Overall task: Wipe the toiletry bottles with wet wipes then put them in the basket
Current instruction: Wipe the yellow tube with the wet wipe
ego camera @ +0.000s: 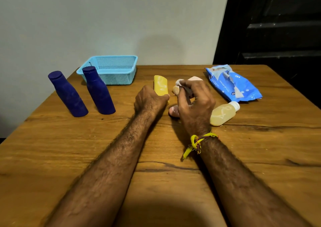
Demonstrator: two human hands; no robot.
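Observation:
My left hand (149, 99) grips the lower end of a yellow tube-shaped bottle (160, 84) near the table's middle. My right hand (194, 101) pinches a crumpled wet wipe (178, 82) just right of that bottle, above a pinkish bottle (173, 111) that my fingers mostly hide. A pale amber bottle with a white cap (223, 113) lies on its side right of my right hand. Two dark blue bottles (68, 94) (99, 91) stand upright at the left. The light blue mesh basket (112, 60) sits at the back, with nothing visible inside.
A torn-open blue wet-wipe pack (232, 82) lies at the back right of the wooden table (86, 148). A grey wall runs behind the table, and a dark door stands at the right.

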